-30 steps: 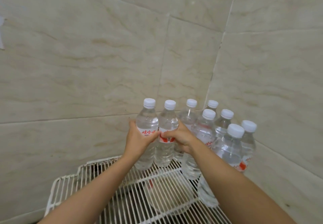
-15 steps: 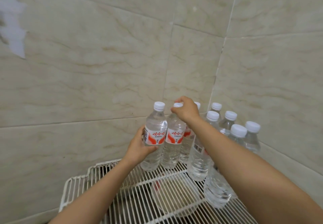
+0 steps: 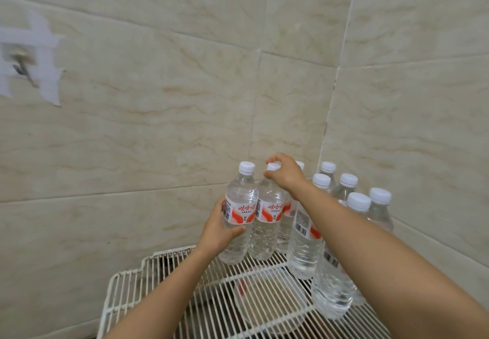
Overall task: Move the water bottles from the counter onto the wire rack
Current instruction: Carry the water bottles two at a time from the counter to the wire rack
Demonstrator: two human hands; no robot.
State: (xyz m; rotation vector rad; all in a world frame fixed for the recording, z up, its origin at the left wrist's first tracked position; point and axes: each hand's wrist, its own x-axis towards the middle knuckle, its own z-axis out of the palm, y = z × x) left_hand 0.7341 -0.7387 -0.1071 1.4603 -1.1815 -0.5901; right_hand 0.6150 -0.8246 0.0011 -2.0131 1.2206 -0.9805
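Several clear water bottles with white caps and red-and-white labels stand upright on the white wire rack (image 3: 148,280), packed into the tiled corner. My left hand (image 3: 218,232) wraps around the body of the leftmost bottle (image 3: 239,222). My right hand (image 3: 284,171) rests on top of the bottle beside it (image 3: 267,222), fingers curled over its cap, which is mostly hidden. More bottles (image 3: 357,206) stand to the right behind my right forearm. The counter is out of view.
Beige marble-look tiled walls close in behind and to the right of the rack. A taped patch with a hook (image 3: 29,60) is on the left wall. Beneath the rack's wires a round pale dish (image 3: 270,299) shows. The rack's left half holds no bottles.
My right hand rose from the second bottle's label to its cap. My left hand stays on the leftmost bottle. The view tilted up and drew back slightly.
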